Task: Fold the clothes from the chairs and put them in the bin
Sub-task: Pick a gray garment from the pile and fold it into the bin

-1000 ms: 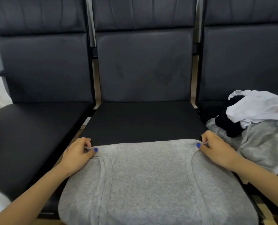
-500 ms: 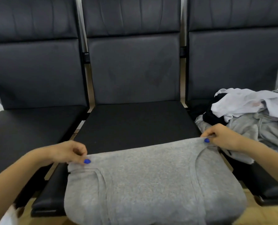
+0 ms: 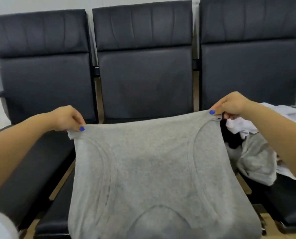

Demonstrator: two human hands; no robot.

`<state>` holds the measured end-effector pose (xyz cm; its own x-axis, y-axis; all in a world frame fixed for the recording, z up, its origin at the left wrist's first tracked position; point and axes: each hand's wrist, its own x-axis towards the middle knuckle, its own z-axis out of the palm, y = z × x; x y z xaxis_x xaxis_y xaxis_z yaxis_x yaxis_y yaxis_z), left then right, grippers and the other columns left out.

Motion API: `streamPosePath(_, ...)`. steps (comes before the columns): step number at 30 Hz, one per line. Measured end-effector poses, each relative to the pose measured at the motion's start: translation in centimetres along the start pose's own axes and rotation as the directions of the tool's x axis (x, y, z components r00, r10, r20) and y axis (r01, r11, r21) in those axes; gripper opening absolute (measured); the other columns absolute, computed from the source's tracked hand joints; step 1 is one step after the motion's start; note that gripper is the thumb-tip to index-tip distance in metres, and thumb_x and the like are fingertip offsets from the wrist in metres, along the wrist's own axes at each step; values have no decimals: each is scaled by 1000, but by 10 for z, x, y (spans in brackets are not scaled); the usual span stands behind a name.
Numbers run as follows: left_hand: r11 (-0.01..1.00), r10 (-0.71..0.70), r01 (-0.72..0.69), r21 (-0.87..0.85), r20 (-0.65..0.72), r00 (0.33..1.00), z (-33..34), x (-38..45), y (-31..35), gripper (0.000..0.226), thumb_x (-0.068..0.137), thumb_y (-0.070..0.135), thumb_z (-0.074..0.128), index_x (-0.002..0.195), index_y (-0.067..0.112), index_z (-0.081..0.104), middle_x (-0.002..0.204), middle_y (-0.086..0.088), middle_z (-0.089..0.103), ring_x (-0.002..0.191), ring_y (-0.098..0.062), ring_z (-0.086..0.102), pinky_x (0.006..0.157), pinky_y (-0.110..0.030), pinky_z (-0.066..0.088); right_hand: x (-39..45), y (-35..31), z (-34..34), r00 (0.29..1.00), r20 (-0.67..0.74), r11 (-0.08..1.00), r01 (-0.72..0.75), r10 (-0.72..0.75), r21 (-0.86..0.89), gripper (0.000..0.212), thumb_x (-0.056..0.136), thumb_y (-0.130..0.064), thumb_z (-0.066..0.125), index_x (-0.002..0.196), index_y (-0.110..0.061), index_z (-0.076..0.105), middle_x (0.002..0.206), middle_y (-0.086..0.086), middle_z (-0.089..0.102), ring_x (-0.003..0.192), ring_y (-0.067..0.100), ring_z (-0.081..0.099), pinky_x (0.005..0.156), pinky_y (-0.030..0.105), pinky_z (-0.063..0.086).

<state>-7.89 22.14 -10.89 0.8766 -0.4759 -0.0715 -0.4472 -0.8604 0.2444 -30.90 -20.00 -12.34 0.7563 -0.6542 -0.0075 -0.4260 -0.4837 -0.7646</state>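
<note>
Shirt [image 3: 149, 169] is soft, floppy; we've got both hands, left [image 3: 67, 120] and right [image 3: 230, 104], pinching its top corners above the chair [image 3: 143, 83].

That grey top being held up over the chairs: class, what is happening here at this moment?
A person is partway through folding laundry. The left hand and right hand each pinch a corner of the grey top, holding it stretched above the middle chair. A pile of unfolded clothes lies on the right chair. No bin is in view.
</note>
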Motion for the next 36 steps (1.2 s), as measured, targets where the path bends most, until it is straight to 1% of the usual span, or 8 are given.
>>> streamPosePath(3, 987, -68, 12, -158, -354, 933, -1, 18, 14, 5, 86, 9, 68, 85, 12, 72, 65, -6, 65, 54, -18, 57, 49, -25, 47, 21, -13, 5, 988, -123, 956, -57, 95, 288, 4, 81, -1, 72, 81, -3, 69, 55, 6, 64, 32, 5, 53, 34, 14, 42)
streamPosePath(5, 937, -172, 13, -349, -430, 886, 1, 32, 17, 5, 87, 4, 66, 89, 5, 71, 69, -13, 67, 58, -23, 65, 60, -32, 57, 36, -17, 13, 977, -154, 870, -57, 150, 490, 6, 80, 2, 72, 84, 0, 69, 51, 6, 66, 39, 8, 60, 41, 16, 50)
streamPosePath(8, 865, -278, 4, -503, -471, 837, 7, 50, 13, 7, 85, 0, 69, 91, 2, 72, 85, -17, 70, 74, -28, 70, 80, -41, 58, 58, -18, 27, 958, -202, 782, -36, 204, 622, 10, 78, 4, 72, 88, 2, 70, 78, 15, 70, 58, 20, 68, 59, 25, 59)
streamPosePath(14, 830, -278, -104, -547, -569, 774, 20, 57, 17, 15, 84, 0, 69, 99, 0, 71, 100, -18, 68, 93, -30, 66, 89, -40, 54, 71, -14, 46, 924, -321, 738, 68, 207, 671, 14, 79, -1, 74, 93, -1, 71, 88, 14, 69, 70, 19, 70, 63, 22, 59)
streamPosePath(24, 774, -239, -244, -583, -628, 741, 42, 11, 8, 21, 88, -1, 64, 108, 0, 69, 103, -16, 68, 91, -25, 67, 88, -28, 53, -2, 12, 37, 950, -312, 743, 214, -8, 634, 13, 84, 2, 68, 79, -9, 66, 82, 9, 65, 75, 16, 68, 72, 21, 58)
streamPosePath(27, 751, -199, -286, -596, -616, 762, 69, -27, -4, 21, 86, 1, 66, 106, 9, 71, 103, -11, 69, 86, -17, 68, 80, -10, 53, -55, 29, 38, 970, -242, 739, 145, 24, 658, 9, 85, 3, 65, 83, -5, 65, 80, 10, 66, 64, 10, 69, 69, 19, 58)
streamPosePath(30, 864, -99, -254, -436, -640, 762, 102, -71, -16, 20, 81, 5, 73, 97, 19, 72, 98, -4, 66, 77, 4, 61, 74, 4, 41, -99, 58, 47, 982, -173, 749, 59, 75, 660, 10, 83, 6, 65, 92, 4, 66, 64, 6, 70, 54, 8, 68, 59, 14, 56)
streamPosePath(36, 893, 5, -275, -357, -603, 798, 151, -124, -32, 36, 75, -6, 74, 84, 29, 71, 92, -5, 68, 81, 18, 57, 79, 4, 39, -153, 88, 57, 994, 14, 791, -94, 107, 605, 75, 39, -34, 93, 94, 10, 67, 69, 14, 72, 58, 14, 70, 54, 16, 55)
